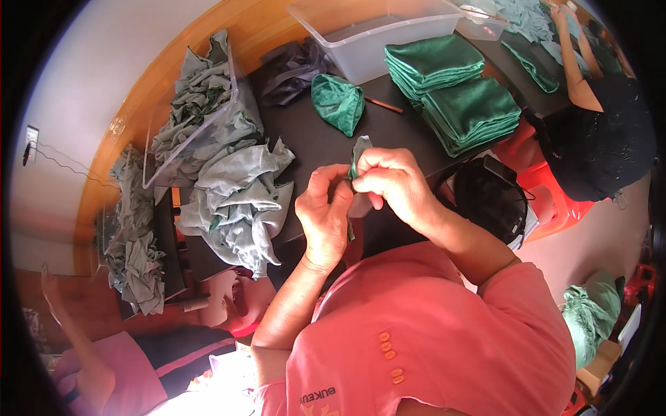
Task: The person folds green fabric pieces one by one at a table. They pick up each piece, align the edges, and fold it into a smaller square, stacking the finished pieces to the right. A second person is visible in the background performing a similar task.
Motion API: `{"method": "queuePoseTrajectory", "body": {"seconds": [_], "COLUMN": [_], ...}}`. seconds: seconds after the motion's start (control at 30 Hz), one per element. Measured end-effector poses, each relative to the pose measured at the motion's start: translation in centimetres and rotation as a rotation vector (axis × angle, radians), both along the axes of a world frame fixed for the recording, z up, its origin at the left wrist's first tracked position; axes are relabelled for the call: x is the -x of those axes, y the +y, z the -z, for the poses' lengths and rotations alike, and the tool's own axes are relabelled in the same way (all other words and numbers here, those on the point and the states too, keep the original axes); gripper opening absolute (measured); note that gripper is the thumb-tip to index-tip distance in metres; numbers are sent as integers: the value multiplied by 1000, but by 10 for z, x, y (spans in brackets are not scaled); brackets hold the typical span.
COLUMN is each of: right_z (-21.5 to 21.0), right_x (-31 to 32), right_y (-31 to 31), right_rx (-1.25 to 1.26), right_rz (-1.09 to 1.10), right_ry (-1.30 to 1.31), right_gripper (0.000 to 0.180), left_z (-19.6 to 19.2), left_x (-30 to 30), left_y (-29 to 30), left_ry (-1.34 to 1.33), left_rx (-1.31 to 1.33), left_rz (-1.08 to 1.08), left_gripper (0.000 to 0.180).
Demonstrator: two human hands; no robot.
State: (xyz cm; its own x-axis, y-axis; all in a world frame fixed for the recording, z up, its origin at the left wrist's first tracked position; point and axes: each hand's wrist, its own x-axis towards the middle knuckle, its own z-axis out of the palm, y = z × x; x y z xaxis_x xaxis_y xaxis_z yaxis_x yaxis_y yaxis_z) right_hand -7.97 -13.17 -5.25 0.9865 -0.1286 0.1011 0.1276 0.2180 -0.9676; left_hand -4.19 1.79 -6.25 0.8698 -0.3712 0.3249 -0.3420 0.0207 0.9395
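Dark tabletop [291, 128], grey heap [239, 187], green stacks [473, 104], hands [323, 211] [399, 184] pinching cloth [361, 148]

The small grey-and-green folded cloth piece [360, 148] I pinch looks soft and matt on its grey side. Near it, the rounded green cloth bundle [337, 102] has a velvety, crushed sheen, while the squared stacks of folded green cloth [472, 107] look smooth and glossy. The loose heap of pale grey cloth [243, 197] is matt and wrinkled. My dark flat tabletop [284, 125] is smooth and dull; the translucent rectangular bin [368, 55] is smooth, shiny plastic. The slim brown stick [383, 105] may be wood or plastic.
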Motion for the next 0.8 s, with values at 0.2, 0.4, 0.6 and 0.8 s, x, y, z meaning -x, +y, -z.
{"method": "queuePoseTrajectory", "body": {"seconds": [0.2,0.4,0.6,0.8], "right_z": [-7,13,0,22], "right_x": [0,9,8,14], "right_y": [-10,2,-1,3], "right_rx": [52,322,74,4], "right_rz": [-135,-12,-141,-101], "right_ry": [17,-135,-44,-3], "right_gripper": [14,16,17,17], "left_z": [8,-1,17,-7], "left_x": [8,2,12,0], "left_y": [7,4,5,-2], "left_ry": [-39,199,-505,-364], "left_rx": [-73,117,-198,-169], "left_rz": [-2,-38,-210,-78], "left_gripper": [9,13,19,32]}}
